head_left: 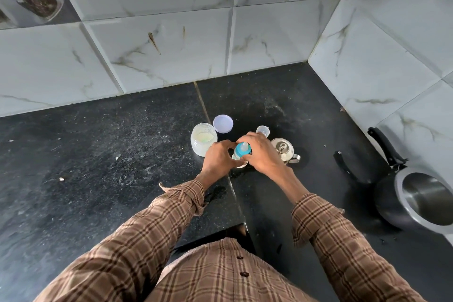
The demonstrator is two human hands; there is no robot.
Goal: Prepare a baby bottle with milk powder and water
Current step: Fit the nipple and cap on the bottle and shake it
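Note:
The baby bottle point(241, 152) stands on the black counter with its blue collar and clear teat on top. My left hand point(217, 158) grips the bottle's body from the left. My right hand point(262, 152) is closed around the blue collar from the right. An open clear jar of milk powder point(203, 139) stands just left of my hands, and its pale lilac lid point(223, 123) lies behind it. A small steel pot with a knobbed lid point(283, 149) sits right of the bottle. The bottle's clear cap point(263, 130) stands behind my right hand.
A black kettle point(416, 198) with an open steel mouth and a long black handle sits at the right, near the tiled side wall point(392, 56). The black counter point(98, 167) runs back to a tiled wall and has an inner corner edge near my body.

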